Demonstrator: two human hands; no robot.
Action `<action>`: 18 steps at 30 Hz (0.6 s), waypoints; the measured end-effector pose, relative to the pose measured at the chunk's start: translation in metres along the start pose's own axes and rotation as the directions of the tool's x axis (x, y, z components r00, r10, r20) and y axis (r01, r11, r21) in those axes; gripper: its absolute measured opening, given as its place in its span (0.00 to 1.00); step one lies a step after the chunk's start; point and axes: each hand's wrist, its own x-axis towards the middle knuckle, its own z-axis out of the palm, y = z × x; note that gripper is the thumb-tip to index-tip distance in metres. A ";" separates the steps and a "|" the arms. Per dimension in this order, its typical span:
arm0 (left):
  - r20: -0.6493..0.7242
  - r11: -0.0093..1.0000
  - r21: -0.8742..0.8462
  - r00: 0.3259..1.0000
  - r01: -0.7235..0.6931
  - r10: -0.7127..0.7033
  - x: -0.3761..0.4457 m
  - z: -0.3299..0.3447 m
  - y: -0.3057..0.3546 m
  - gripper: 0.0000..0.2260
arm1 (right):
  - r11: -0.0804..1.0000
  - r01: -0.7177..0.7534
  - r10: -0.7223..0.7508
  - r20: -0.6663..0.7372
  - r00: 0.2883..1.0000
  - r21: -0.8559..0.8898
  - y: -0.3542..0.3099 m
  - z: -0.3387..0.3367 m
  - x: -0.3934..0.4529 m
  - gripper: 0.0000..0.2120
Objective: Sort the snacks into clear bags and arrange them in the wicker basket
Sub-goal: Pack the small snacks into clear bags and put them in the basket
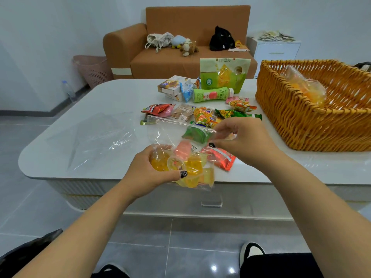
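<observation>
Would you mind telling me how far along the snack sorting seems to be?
Done: one filled clear bag already lies in the wicker basket. In hand: the left hand holds a second bag of jelly cups while the right hand pinches its top edge. Left: loose packets, a green bottle and boxes remain on the table, beside a spare empty bag.

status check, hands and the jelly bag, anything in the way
Left hand grips clear bag of jelly cups. Right hand pinches the bag's open top edge. Wicker basket to the right, one filled bag inside. Loose snack packets behind the bag, path clear.
</observation>
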 end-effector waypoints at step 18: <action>0.056 0.999 0.044 0.998 -0.023 0.021 0.000 0.002 0.000 0.37 | 0.997 -0.022 0.013 0.124 0.992 0.073 -0.012 0.010 0.000 0.14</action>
